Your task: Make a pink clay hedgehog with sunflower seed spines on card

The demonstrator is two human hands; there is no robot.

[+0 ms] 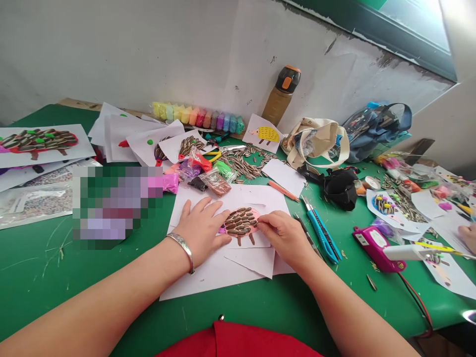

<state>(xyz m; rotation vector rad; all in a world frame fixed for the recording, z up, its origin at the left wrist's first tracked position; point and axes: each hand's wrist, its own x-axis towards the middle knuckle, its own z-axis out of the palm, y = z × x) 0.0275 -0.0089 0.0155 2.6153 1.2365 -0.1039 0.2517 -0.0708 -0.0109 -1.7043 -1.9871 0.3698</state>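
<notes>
In the head view a hedgehog picture [240, 221], made of striped sunflower seeds set on a pink clay body with brown legs, lies on white paper [201, 265]. My left hand [201, 230] rests flat on the paper at the picture's left side, fingers spread, a silver bracelet at the wrist. At the right edge of the pink body my right hand [284, 235] has thumb and forefinger pinched together; whatever sits between them is hidden by the fingertips. Just right of that hand lie a dark pen [308, 234] and a blue utility knife [322, 230].
Behind are loose sunflower seeds [247, 161], bagged clay [215, 181], an orange pencil [283, 191] and a row of coloured clay packs [199, 118]. A bottle [281, 96] and a cloth bag [316, 141] stand farther back. At right are a magenta device [379, 249] and another person's hand [467, 238].
</notes>
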